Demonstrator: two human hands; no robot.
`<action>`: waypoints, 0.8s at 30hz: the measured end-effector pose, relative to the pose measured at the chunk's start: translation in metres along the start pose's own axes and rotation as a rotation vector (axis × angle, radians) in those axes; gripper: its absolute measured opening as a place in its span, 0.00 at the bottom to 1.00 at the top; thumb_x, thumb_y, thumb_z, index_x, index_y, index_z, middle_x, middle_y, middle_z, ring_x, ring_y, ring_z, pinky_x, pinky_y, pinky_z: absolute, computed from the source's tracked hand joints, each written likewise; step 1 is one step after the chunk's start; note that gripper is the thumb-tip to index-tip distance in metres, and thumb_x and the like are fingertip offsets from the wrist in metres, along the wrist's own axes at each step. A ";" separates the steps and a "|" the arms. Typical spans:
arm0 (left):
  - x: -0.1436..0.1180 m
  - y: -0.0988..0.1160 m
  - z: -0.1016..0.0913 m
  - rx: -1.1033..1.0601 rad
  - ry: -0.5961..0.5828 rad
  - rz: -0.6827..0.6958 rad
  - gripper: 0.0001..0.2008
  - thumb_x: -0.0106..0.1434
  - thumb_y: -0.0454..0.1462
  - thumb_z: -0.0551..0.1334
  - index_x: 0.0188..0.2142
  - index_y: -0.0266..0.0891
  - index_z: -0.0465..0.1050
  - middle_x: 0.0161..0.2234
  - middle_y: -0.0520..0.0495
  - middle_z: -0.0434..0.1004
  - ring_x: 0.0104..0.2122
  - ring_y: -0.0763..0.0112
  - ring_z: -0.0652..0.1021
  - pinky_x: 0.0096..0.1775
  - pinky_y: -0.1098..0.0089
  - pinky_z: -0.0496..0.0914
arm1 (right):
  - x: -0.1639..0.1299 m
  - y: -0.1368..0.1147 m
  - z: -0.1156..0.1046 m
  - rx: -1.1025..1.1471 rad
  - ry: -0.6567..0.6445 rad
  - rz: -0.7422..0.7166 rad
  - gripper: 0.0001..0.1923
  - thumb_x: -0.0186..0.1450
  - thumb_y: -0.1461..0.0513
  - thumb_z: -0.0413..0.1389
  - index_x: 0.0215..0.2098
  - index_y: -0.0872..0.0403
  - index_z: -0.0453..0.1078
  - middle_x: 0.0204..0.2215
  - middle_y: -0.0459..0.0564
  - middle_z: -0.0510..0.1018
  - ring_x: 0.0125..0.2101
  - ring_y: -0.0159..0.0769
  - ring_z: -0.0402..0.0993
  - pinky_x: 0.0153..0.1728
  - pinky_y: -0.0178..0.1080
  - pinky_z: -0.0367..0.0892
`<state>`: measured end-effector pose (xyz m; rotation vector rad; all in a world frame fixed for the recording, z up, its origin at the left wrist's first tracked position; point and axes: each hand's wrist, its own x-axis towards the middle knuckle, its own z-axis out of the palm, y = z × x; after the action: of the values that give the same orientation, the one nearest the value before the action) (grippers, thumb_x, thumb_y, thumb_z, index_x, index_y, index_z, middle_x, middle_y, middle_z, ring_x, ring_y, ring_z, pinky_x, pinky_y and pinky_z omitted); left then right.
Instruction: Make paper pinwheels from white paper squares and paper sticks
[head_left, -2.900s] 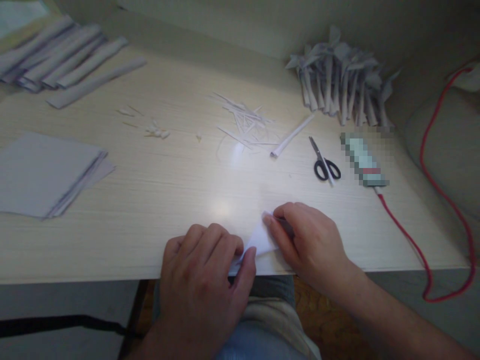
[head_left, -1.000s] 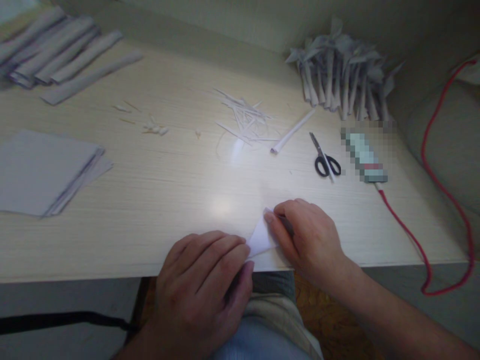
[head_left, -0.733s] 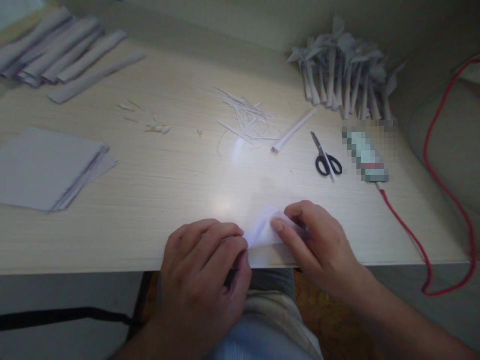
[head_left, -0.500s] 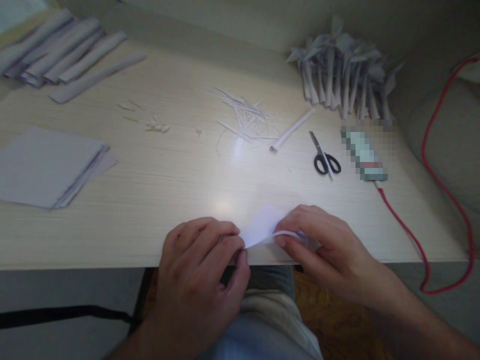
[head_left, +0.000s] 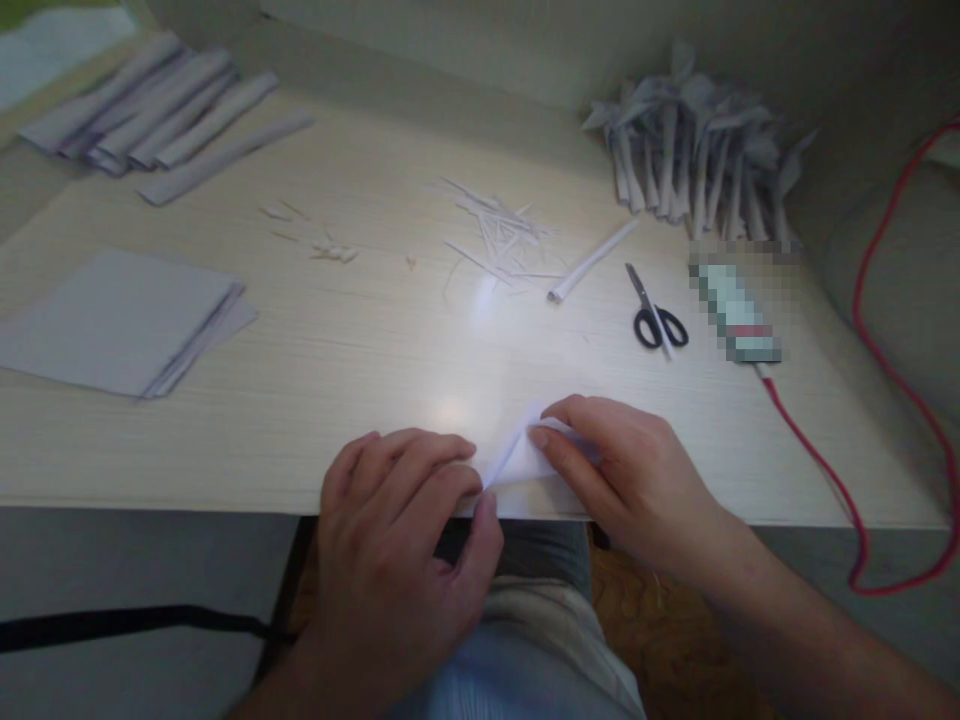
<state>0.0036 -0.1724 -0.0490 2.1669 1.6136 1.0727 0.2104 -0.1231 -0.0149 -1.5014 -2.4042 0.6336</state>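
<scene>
Pressing a small white paper (head_left: 525, 462) flat at the near edge of the bench (head_left: 360, 340): left hand (head_left: 409, 540) curled, thumb and fingertips pinching the paper's left corner; right hand (head_left: 626, 480) laid over its right side, fingers extended, fingertips on the fold. Scissors (head_left: 654, 312) and paper roll (head_left: 592, 262) well beyond the right hand. Sheet stack (head_left: 120, 322) far left; scraps (head_left: 499, 235) at centre; rolled bundle (head_left: 694, 160) at rear right.
</scene>
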 end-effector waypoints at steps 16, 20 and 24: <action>0.002 0.001 0.004 0.070 0.000 0.002 0.05 0.60 0.32 0.67 0.31 0.42 0.74 0.42 0.47 0.83 0.44 0.55 0.78 0.50 0.49 0.66 | 0.000 0.002 0.017 -0.090 0.161 -0.071 0.10 0.73 0.60 0.52 0.38 0.56 0.72 0.31 0.50 0.76 0.32 0.39 0.71 0.35 0.40 0.62; 0.001 0.000 0.001 0.054 -0.020 0.032 0.05 0.61 0.31 0.66 0.34 0.43 0.75 0.42 0.48 0.83 0.43 0.56 0.78 0.50 0.50 0.66 | -0.009 0.004 0.003 0.108 0.076 -0.076 0.06 0.72 0.60 0.56 0.38 0.54 0.72 0.31 0.48 0.76 0.34 0.37 0.72 0.36 0.39 0.64; -0.001 -0.002 0.000 0.037 -0.030 0.043 0.06 0.60 0.30 0.65 0.34 0.44 0.75 0.41 0.48 0.82 0.43 0.56 0.78 0.49 0.49 0.67 | -0.021 0.010 -0.013 0.246 -0.079 -0.124 0.06 0.68 0.65 0.59 0.43 0.50 0.75 0.43 0.49 0.79 0.43 0.38 0.75 0.44 0.40 0.68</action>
<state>0.0022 -0.1726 -0.0500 2.2399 1.5927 1.0259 0.2335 -0.1347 -0.0077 -1.2400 -2.3509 0.9368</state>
